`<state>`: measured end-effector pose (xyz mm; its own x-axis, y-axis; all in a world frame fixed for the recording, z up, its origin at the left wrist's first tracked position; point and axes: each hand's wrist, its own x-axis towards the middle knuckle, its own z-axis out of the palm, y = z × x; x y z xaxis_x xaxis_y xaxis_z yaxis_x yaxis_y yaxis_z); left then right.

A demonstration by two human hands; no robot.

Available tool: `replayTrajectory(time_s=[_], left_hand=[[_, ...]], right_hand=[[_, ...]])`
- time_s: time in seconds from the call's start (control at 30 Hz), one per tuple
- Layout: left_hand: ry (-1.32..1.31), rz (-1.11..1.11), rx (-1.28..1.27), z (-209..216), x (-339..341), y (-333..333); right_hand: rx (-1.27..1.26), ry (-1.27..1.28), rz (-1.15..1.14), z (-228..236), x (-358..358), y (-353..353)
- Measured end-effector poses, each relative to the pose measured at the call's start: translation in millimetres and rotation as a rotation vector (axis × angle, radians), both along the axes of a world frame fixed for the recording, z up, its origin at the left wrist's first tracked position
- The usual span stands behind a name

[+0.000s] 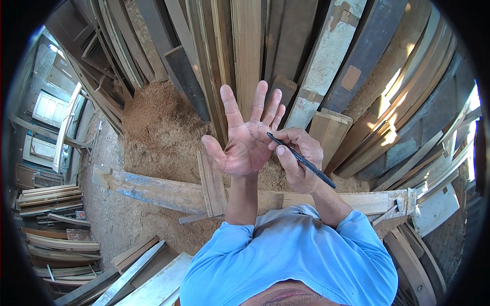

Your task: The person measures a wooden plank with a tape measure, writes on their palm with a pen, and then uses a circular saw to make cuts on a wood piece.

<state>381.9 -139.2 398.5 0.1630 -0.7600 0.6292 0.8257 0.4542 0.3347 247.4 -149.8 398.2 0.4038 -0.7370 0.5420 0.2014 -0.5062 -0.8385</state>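
Note:
My left hand is held up with its palm facing me, the fingers spread and nothing in it. Dark scribbled pen lines mark the palm, too fine to read. A slim black pen is pinched between the thumb and fingers of my right hand. It slants from upper left to lower right. Its upper end is by the little-finger side of the left palm; whether it touches the skin I cannot tell.
Planks and old timbers lean in rows ahead. A heap of sawdust spreads behind my left hand. A long worn beam lies crosswise just in front of me, with a short board resting across it. Stacked wood stands at left.

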Motion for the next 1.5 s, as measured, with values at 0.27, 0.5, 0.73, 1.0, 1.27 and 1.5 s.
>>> replayTrajectory(time_s=[0.27, 0.5, 0.73, 1.0, 1.27, 1.5], left_hand=[[-0.016, -0.013, 0.001, -1, -3, -2], [-0.022, -0.014, 0.001, -1, -4, -3], [-0.014, -0.007, 0.009, 1, -4, -1], [-0.038, 0.008, 0.007, -3, -1, -4], [-0.726, 0.374, 0.623, -112, 33, 4], [-0.955, -0.077, 1.285, -261, -16, 56]], right_hand=[[-0.003, 0.020, 0.005, -4, -3, -1], [-0.010, 0.018, 0.001, -2, -5, -1], [-0.017, 0.011, 0.002, -1, -5, 1], [-0.011, -0.048, -0.079, -17, -9, -1], [0.113, 0.914, -0.467, -213, -173, -4], [0.500, 1.449, -0.553, -308, -278, 98]])
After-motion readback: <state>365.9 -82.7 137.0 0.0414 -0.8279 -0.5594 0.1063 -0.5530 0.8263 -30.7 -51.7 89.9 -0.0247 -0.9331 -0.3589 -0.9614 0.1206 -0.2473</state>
